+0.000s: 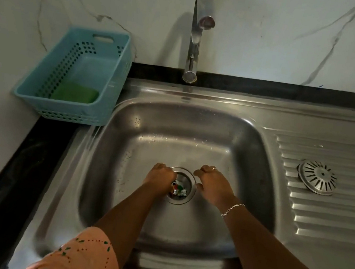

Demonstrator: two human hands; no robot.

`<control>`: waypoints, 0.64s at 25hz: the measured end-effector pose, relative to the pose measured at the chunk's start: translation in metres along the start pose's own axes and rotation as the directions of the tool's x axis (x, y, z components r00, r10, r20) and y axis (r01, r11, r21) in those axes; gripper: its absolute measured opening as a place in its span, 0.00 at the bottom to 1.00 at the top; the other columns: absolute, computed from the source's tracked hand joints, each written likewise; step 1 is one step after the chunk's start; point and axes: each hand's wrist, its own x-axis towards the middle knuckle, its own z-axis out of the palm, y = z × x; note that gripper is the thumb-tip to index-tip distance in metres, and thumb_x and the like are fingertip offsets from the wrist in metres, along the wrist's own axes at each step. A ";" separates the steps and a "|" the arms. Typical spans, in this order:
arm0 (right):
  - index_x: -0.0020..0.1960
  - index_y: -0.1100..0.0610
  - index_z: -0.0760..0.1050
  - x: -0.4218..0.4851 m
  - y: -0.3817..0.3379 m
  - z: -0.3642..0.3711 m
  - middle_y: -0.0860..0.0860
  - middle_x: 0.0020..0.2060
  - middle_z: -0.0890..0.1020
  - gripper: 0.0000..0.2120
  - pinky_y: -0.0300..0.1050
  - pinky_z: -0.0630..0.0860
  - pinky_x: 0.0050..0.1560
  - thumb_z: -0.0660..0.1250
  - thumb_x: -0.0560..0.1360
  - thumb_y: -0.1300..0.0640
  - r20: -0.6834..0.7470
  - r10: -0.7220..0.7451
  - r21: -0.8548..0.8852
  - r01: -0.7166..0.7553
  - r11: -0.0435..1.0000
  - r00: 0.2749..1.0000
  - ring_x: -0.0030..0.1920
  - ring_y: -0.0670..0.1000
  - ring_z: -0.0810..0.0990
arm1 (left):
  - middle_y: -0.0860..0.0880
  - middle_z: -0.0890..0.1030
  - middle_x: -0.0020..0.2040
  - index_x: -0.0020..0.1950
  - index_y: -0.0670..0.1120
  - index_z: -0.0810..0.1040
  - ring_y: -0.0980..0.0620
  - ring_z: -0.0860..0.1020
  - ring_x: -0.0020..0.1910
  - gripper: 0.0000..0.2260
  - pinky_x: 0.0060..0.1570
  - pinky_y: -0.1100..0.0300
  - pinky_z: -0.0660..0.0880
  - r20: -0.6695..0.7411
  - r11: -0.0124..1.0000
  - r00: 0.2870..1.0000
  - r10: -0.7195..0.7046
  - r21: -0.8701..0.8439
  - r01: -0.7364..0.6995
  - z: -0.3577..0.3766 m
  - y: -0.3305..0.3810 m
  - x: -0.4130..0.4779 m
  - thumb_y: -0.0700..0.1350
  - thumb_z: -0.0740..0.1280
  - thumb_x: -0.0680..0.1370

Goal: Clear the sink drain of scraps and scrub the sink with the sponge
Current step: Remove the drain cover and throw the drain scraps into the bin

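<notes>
- Left hand [160,178] curls closed over scraps [179,189] in the drain [181,186] at the sink [251,146] centre; a loose pinch could drop bits deeper.
- Right hand [212,184] hovers half-curled, holding nothing.
- Sponge [75,92] waits in the basket [65,114] at the sink's far-left corner.

One sink [128,112], one tap [196,35], one basket [47,81], one sponge [75,92], one strainer cover [317,177], two hands.

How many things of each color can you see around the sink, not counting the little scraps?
Blue: 1, the basket
Green: 1, the sponge lying inside the basket
Silver: 3, the tap, the sink and the round strainer lid on the draining board
Total: 5
</notes>
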 end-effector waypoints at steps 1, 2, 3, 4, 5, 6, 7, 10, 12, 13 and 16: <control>0.66 0.56 0.70 0.003 0.000 0.002 0.55 0.61 0.74 0.19 0.47 0.71 0.62 0.63 0.75 0.57 0.007 -0.007 0.003 0.007 1.000 1.000 0.62 0.56 0.71 | 0.41 0.79 0.57 0.56 0.40 0.78 0.41 0.74 0.59 0.12 0.63 0.54 0.67 0.009 1.000 1.000 0.001 0.012 -0.001 0.002 0.001 0.005 0.44 0.64 0.75; 0.65 0.56 0.70 0.006 0.000 0.005 0.55 0.61 0.75 0.19 0.47 0.71 0.62 0.63 0.75 0.58 0.009 -0.013 0.005 0.013 1.000 1.000 0.62 0.56 0.71 | 0.41 0.79 0.57 0.57 0.40 0.78 0.42 0.74 0.59 0.13 0.62 0.54 0.67 0.010 1.000 1.000 0.000 0.018 -0.001 0.005 0.001 0.009 0.44 0.64 0.75; 0.65 0.56 0.71 0.010 0.000 0.007 0.55 0.60 0.75 0.18 0.47 0.71 0.61 0.63 0.75 0.59 0.008 -0.018 0.007 0.018 1.000 1.000 0.61 0.56 0.72 | 0.41 0.79 0.57 0.57 0.41 0.77 0.42 0.73 0.59 0.13 0.61 0.54 0.67 0.008 1.000 1.000 -0.003 0.019 0.003 0.008 0.002 0.012 0.44 0.65 0.75; 0.64 0.56 0.72 0.013 0.001 0.009 0.55 0.59 0.76 0.17 0.47 0.71 0.60 0.62 0.75 0.59 0.004 -0.021 0.013 0.021 1.000 1.000 0.60 0.56 0.72 | 0.42 0.79 0.57 0.58 0.41 0.77 0.43 0.73 0.59 0.13 0.61 0.54 0.67 0.005 1.000 1.000 -0.008 0.017 0.008 0.011 0.002 0.015 0.44 0.65 0.76; 0.63 0.56 0.73 0.015 0.002 0.012 0.56 0.58 0.76 0.17 0.47 0.72 0.59 0.61 0.75 0.60 0.000 -0.023 0.020 0.023 1.000 1.000 0.60 0.57 0.72 | 0.42 0.78 0.58 0.59 0.43 0.77 0.43 0.72 0.60 0.13 0.61 0.54 0.66 0.005 1.000 1.000 -0.012 0.014 0.012 0.015 0.003 0.017 0.44 0.64 0.76; 0.63 0.57 0.73 0.017 0.003 0.015 0.56 0.57 0.77 0.16 0.47 0.72 0.57 0.61 0.75 0.61 -0.004 -0.025 0.023 0.025 0.999 1.000 0.59 0.57 0.73 | 0.43 0.78 0.58 0.60 0.44 0.76 0.44 0.72 0.60 0.14 0.61 0.54 0.66 0.004 1.000 1.000 -0.013 0.015 0.013 0.019 0.003 0.020 0.44 0.64 0.76; 0.62 0.57 0.74 0.018 0.003 0.017 0.56 0.56 0.77 0.16 0.47 0.72 0.56 0.60 0.75 0.61 -0.007 -0.027 0.024 0.027 0.999 1.000 0.58 0.57 0.73 | 0.44 0.78 0.59 0.61 0.45 0.76 0.44 0.72 0.61 0.14 0.61 0.54 0.66 0.005 1.000 1.000 -0.013 0.017 0.013 0.022 0.003 0.023 0.45 0.64 0.76; 0.60 0.57 0.75 0.024 0.005 0.024 0.57 0.53 0.78 0.14 0.48 0.71 0.54 0.59 0.76 0.62 -0.017 -0.031 0.038 0.032 0.999 0.999 0.56 0.58 0.74 | 0.44 0.79 0.58 0.61 0.45 0.76 0.45 0.72 0.61 0.14 0.61 0.55 0.65 0.012 1.000 1.000 -0.027 -0.004 0.027 0.031 0.004 0.029 0.47 0.63 0.76; 0.59 0.58 0.76 0.029 0.004 0.030 0.57 0.52 0.78 0.14 0.47 0.71 0.52 0.59 0.75 0.62 -0.010 -0.029 0.030 0.029 0.999 1.000 0.55 0.58 0.74 | 0.45 0.80 0.57 0.57 0.45 0.77 0.45 0.73 0.59 0.12 0.60 0.55 0.65 0.011 0.999 0.999 -0.044 -0.023 0.044 0.037 0.004 0.033 0.46 0.61 0.77; 0.58 0.58 0.76 0.031 0.003 0.033 0.57 0.51 0.78 0.14 0.48 0.71 0.52 0.59 0.75 0.63 -0.006 -0.032 0.024 0.032 0.999 0.999 0.55 0.58 0.74 | 0.45 0.80 0.56 0.56 0.45 0.77 0.45 0.73 0.59 0.11 0.59 0.55 0.65 0.007 0.998 0.999 -0.052 -0.029 0.053 0.040 0.004 0.035 0.46 0.60 0.77; 0.57 0.59 0.76 0.035 0.002 0.037 0.57 0.52 0.78 0.14 0.48 0.70 0.52 0.60 0.73 0.65 -0.001 -0.039 0.029 0.039 0.999 0.999 0.55 0.58 0.74 | 0.46 0.80 0.55 0.54 0.46 0.78 0.45 0.73 0.58 0.10 0.59 0.55 0.64 -0.008 0.997 0.998 -0.066 -0.037 0.065 0.044 0.005 0.038 0.45 0.59 0.78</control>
